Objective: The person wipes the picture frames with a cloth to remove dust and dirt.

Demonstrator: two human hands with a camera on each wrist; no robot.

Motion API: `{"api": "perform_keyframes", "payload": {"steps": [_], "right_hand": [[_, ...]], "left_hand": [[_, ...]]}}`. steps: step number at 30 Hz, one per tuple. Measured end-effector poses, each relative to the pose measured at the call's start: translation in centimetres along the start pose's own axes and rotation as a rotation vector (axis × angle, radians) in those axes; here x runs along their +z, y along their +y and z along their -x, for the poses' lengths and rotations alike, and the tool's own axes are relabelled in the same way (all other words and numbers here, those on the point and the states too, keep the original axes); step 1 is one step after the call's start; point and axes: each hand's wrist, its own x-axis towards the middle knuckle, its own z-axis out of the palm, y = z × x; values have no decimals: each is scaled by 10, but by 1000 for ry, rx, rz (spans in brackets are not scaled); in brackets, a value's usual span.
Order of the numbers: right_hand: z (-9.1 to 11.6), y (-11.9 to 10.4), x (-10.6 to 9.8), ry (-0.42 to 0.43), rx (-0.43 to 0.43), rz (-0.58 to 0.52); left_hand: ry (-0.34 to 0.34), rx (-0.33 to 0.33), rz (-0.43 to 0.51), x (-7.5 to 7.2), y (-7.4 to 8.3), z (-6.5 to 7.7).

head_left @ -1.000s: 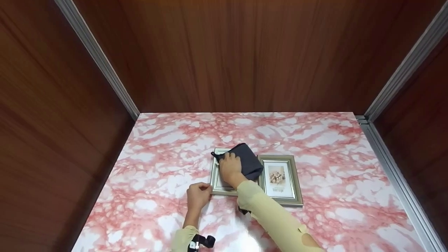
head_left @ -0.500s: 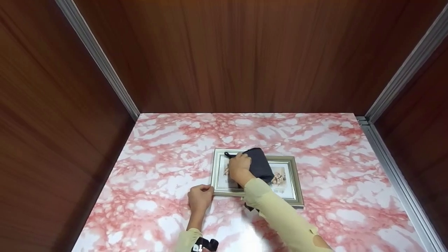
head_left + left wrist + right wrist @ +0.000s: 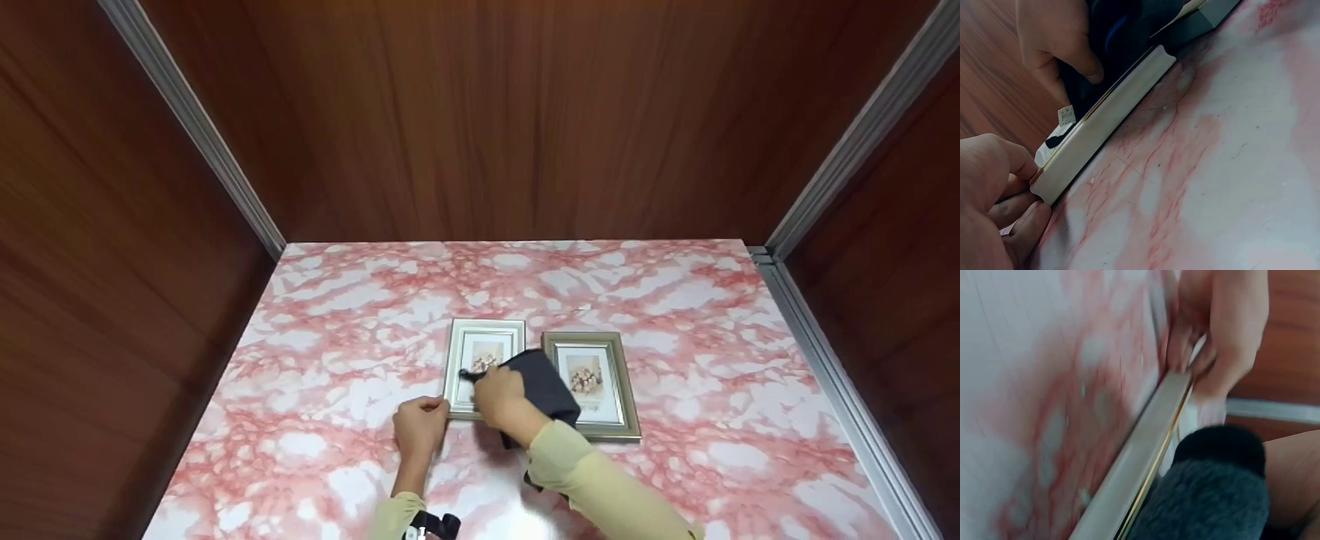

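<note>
Two picture frames lie face up side by side, each with a flower print. At the near left corner of the pale frame (image 3: 487, 325), my left hand (image 3: 420, 427) pinches the edge between thumb and fingers. My right hand (image 3: 501, 396) grips a dark grey cloth (image 3: 544, 384) over that frame's near right part, hiding its corner. The cloth overlaps the left side of the gold-brown frame (image 3: 624, 390) too. A black loop and a white tag (image 3: 1066, 115) show on it in the left wrist view. Up close in the right wrist view, the cloth's fuzzy side (image 3: 1202, 506) faces the camera.
Both frames rest on a table (image 3: 337, 337) with a red and white marbled top. Brown wood-look panels (image 3: 480, 120) surround it at the back and sides, with metal rails (image 3: 832, 390) at their joints. A black camera strap (image 3: 431, 523) sits on my left wrist.
My right hand slid the cloth right across the pale frame, then back towards its near edge, uncovering its print. My left hand stays at the corner.
</note>
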Motion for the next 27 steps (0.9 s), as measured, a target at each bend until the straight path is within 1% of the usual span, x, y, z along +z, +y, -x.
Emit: {"api": "perform_keyframes", "payload": {"steps": [3, 5, 8, 11, 13, 15, 18, 21, 23, 27], "right_hand": [[5, -13, 0, 18, -68, 24], [6, -21, 3, 48, -98, 22], [2, -29, 6, 100, -133, 8], [-9, -32, 7, 153, -145, -7], [-19, -30, 6, 174, -134, -16], [-33, -26, 5, 184, -109, -25], [-53, -15, 4, 167, -59, -44], [-69, -1, 4, 113, -24, -39], [-77, 8, 3, 77, -5, -37], [-87, 19, -2, 17, 0, -39]], "left_hand": [[3, -2, -8, -5, -5, 0], [0, 3, -12, -8, -8, 0], [3, 37, -8, -10, -12, 1], [13, 73, -6, -10, -12, 0], [14, 72, -4, -10, -11, -1], [7, 57, -3, -9, -8, -3], [-7, 35, -1, -7, -3, -4], [-11, 24, -2, -2, 0, -2], [-14, 5, -4, 0, 2, 0], [1, -60, -26, 1, 5, 1]]}}
